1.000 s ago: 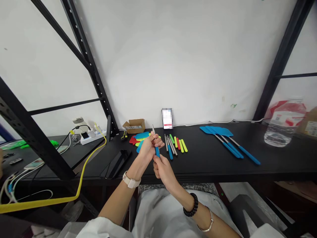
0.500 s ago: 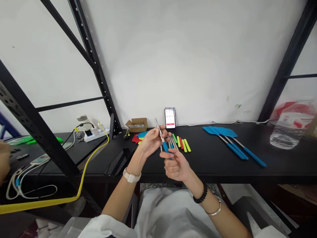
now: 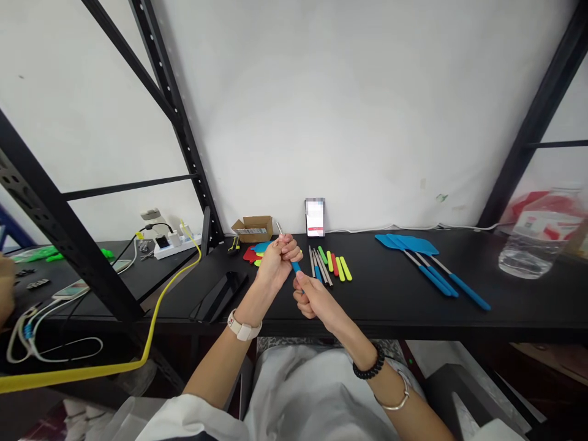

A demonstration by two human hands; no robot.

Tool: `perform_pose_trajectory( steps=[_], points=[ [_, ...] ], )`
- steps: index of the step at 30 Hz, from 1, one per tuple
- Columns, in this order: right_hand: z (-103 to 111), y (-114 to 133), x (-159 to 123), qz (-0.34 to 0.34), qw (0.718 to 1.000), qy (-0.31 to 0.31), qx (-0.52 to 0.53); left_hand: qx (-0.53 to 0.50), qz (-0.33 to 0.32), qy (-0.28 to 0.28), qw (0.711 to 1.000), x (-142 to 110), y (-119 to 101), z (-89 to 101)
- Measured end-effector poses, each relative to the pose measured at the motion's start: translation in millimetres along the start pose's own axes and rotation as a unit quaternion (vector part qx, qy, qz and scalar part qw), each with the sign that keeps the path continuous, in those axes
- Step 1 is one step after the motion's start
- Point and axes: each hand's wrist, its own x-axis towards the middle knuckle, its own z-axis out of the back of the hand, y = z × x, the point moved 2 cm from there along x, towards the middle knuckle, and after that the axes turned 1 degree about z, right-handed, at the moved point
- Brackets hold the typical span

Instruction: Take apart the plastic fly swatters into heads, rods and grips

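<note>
My left hand (image 3: 278,263) is closed around a thin metal rod (image 3: 279,228), whose bare tip sticks out above the fingers. My right hand (image 3: 313,295) wraps the blue handle (image 3: 296,267) at the rod's lower end. Just behind the hands lie several metal rods (image 3: 315,266), one with a blue part. Beside them are green, yellow and red handle sleeves (image 3: 335,266). Red, blue and yellow flat heads (image 3: 252,253) lie left of my left hand, partly covered by it. To the right rest three blue fly swatters (image 3: 432,269) with metal shafts.
A phone (image 3: 315,217) with a lit screen leans on the wall. An open cardboard box (image 3: 253,228) and a dark tablet-like slab (image 3: 219,296) are at left. A yellow cable (image 3: 162,306) runs past a power strip (image 3: 177,246). A large water bottle (image 3: 535,245) stands at right. Another person's hand (image 3: 5,288) shows far left.
My left hand has closed more fully around the rod, with less of it showing above. Both hands have shifted slightly left, uncovering more of the rods on the table.
</note>
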Motion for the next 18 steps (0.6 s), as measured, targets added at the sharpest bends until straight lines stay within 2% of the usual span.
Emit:
perform_pose_trajectory(
  steps=[2,3,5,7,8,9,10,11,12,14,15,16,18],
  points=[
    [2,-3,1,0.045,0.984,-0.072,-0.157,0.002,-0.005,-0.015,1.0,3,5,4.7],
    [2,-3,0,0.074,0.961,-0.104,-0.244,0.001,-0.006,-0.02,1.0,4,7,6.5],
    [1,-2,-4,0.106,0.894,-0.168,-0.402,0.0,-0.008,-0.029,1.0,4,11,8.8],
    [-1,-3,-8,0.088,0.827,-0.226,-0.506,0.002,-0.009,-0.041,0.999,4,15,9.9],
    [-1,-4,-10,0.072,0.806,-0.249,-0.532,0.004,-0.011,-0.047,0.999,4,16,9.9],
    [-1,-5,-11,0.063,0.799,-0.263,-0.537,0.008,-0.01,-0.049,0.999,4,17,9.7],
    [-1,-6,-11,0.065,0.809,-0.264,-0.521,0.01,-0.011,-0.049,0.999,4,16,9.1],
    [0,-6,-10,0.075,0.837,-0.251,-0.48,0.011,-0.013,-0.045,0.999,4,14,8.2],
    [0,-5,-7,0.082,0.879,-0.224,-0.414,0.011,-0.012,-0.038,0.999,4,11,7.2],
    [1,-4,-2,0.059,0.964,-0.129,-0.223,0.006,0.0,-0.022,1.0,4,3,5.3],
    [1,-2,0,0.031,0.99,-0.068,-0.117,0.002,0.007,-0.017,1.0,3,-1,4.7],
    [0,-1,2,-0.002,1.0,-0.007,-0.018,-0.002,0.013,-0.018,1.0,3,-4,4.6],
    [-3,0,2,-0.062,0.983,0.104,0.14,-0.011,0.021,-0.033,0.999,2,-9,5.9]
  ],
)
